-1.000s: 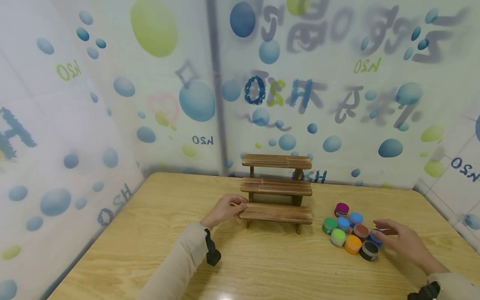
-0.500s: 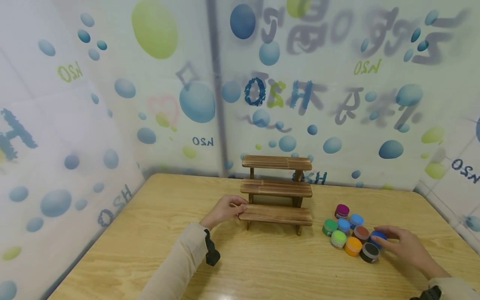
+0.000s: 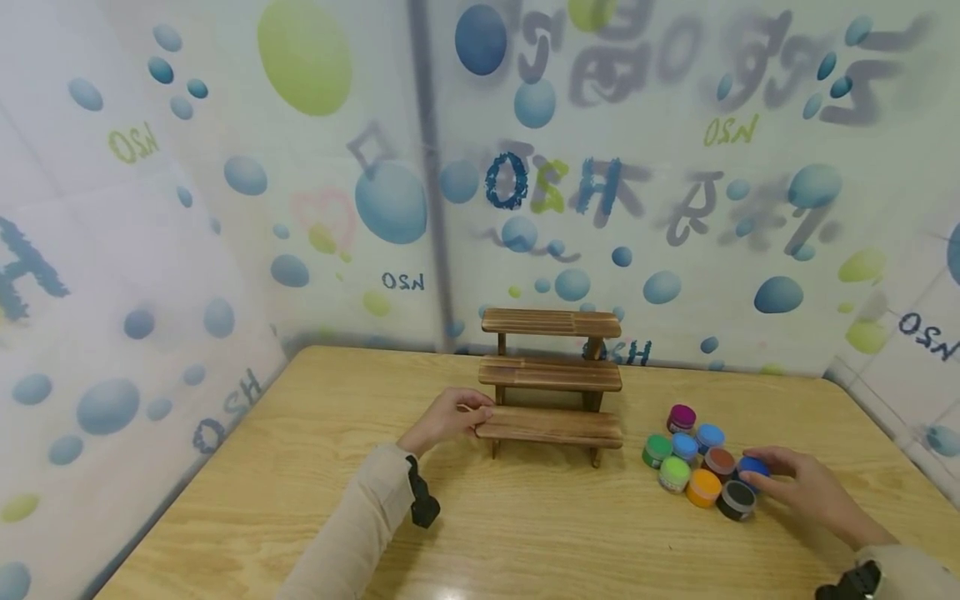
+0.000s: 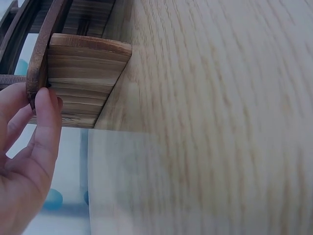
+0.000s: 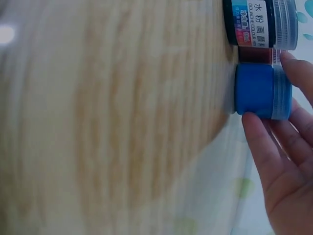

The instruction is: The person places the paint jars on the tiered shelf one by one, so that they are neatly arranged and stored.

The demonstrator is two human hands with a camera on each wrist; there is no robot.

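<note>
Right hand (image 3: 813, 490) grips blue jar (image 5: 255, 90) beside black jar (image 3: 737, 500), brown jar (image 3: 719, 462).

Creased beige sleeves (image 3: 352, 525) meet black wrist straps (image 3: 415, 477), which bear chunky black blocks (image 3: 425, 511).

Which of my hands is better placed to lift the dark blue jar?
Likely the right hand: its thumb and fingers are around the dark blue jar, while the left hand holds the shelf, well away from the jar.

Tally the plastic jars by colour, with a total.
Magenta round jar: 1
Green round jar: 1
Lime round jar: 1
Light-blue round jars: 2
Dark-blue round jar: 1
Brown round jar: 1
Orange round jar: 1
Black round jar: 1
Total: 9
</note>
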